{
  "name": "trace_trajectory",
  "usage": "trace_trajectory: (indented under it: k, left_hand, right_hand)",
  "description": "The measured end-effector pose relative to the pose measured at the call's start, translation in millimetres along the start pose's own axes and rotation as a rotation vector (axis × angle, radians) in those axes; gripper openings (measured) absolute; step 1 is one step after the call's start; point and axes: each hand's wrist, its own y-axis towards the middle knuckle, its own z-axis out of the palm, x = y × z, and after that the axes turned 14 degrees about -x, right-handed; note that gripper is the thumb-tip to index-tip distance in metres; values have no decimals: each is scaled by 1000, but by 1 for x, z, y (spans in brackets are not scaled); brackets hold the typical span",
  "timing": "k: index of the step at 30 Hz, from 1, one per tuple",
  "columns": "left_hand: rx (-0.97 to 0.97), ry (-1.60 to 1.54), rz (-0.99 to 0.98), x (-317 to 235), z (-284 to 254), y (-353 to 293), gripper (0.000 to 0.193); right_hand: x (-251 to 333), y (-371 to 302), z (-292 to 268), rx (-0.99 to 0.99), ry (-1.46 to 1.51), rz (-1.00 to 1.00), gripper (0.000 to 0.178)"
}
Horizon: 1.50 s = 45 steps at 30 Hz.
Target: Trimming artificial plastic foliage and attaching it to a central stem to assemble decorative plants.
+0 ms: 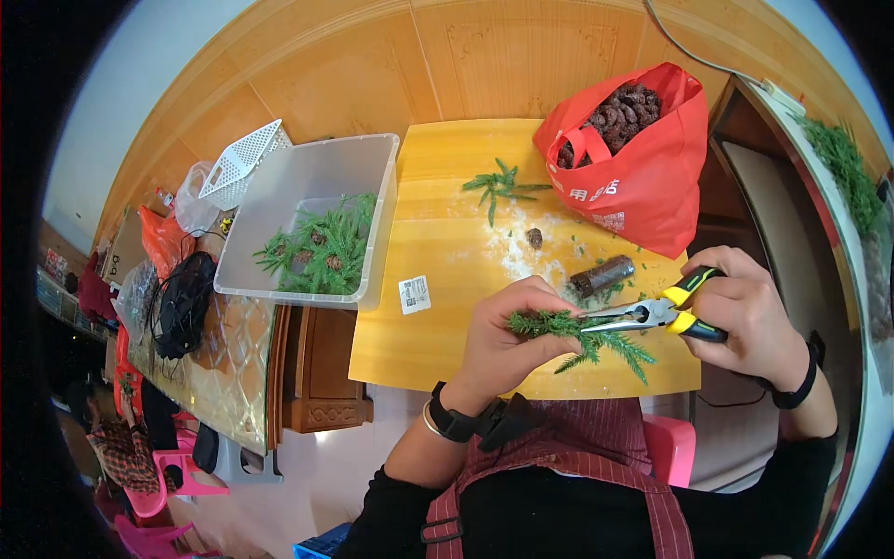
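While left hand (507, 340) grips green sprig (582, 335), right hand (745, 312) clasps pliers (652, 315).

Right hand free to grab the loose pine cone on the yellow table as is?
Probably not. The right hand is closed on the yellow-handled pliers, whose tips meet the green sprig in the left hand. The pine cone itself lies uncovered on the table.

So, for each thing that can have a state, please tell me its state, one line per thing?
Left hand: closed around the green sprig.
Right hand: gripping the yellow-handled pliers.
Pliers: tips at the sprig; whether shut cannot be told.
Red bag: open, filled with pine cones.
Clear plastic bin: uncovered, holding green sprigs with cones.
White basket: tipped on its side.
Loose pine cone: lying on the yellow table.
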Motion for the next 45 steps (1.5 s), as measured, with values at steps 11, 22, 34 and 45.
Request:
trace_trajectory:
  k: [11,22,34,45]
  left_hand:
    - [91,-148,-104,5,0,0,20]
    - [110,-385,-443,1,7,-2,33]
    - [118,-400,-502,1,9,0,33]
    - [-13,-128,-158,-1,12,-3,19]
  right_hand:
    - [-7,7,-3,20,-104,-142,22]
    - [-22,10,2,-27,-29,-248,23]
    - [-27,6,-4,20,0,-276,21]
    - [-13,0,-1,-16,20,-96,11]
